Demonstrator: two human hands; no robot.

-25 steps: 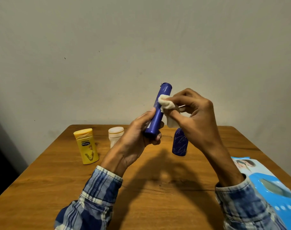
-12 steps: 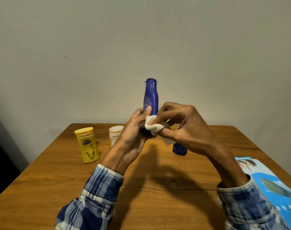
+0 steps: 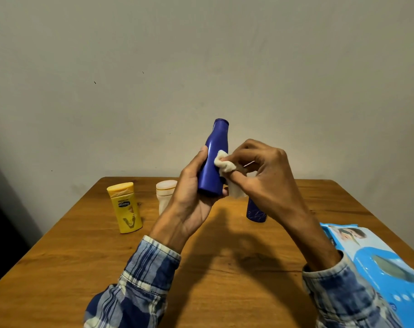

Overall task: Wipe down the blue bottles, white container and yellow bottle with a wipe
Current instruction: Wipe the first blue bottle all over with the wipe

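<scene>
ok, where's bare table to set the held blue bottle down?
Free: near-left table, in front of the yellow bottle; centre, between left sleeve and right sleeve; far right, between the standing blue bottle and the wipes pack. Crowded: far-left row of yellow bottle and white container; wipes pack fills the near-right edge.

Long plaid shirt sleeves are worn — blue, navy and off-white checks. The left sleeve [image 3: 139, 280] is marked by bold dark bands and a pale-striped cuff; the right sleeve [image 3: 343, 297] appears paler, washed-out. The left hand [image 3: 189, 204] and right hand [image 3: 265, 176] are kept uncovered.
</scene>
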